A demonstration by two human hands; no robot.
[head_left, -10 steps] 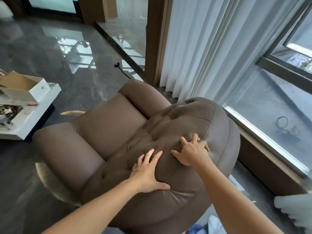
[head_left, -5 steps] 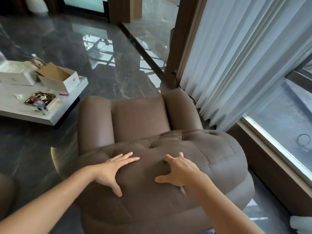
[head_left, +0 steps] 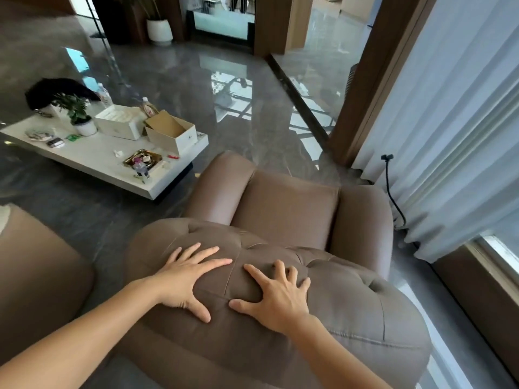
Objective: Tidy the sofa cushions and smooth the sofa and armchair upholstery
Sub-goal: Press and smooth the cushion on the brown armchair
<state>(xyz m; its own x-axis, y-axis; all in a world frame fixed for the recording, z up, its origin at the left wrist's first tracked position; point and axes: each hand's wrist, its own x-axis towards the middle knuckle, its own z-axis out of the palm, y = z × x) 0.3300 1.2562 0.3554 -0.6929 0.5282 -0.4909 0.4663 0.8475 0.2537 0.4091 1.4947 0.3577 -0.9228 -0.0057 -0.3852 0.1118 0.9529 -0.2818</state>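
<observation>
Armchair backrest top under flat left hand, right hand.

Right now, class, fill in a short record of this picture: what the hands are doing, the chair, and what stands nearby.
left hand: flat, fingers spread, on top of the armchair backrest
right hand: flat beside it, fingers spread
armchair: brown, tufted back, seat bare
coffee table: white, low, left of the chair, cluttered
open box: on the table
curtain: white, right of the chair
</observation>
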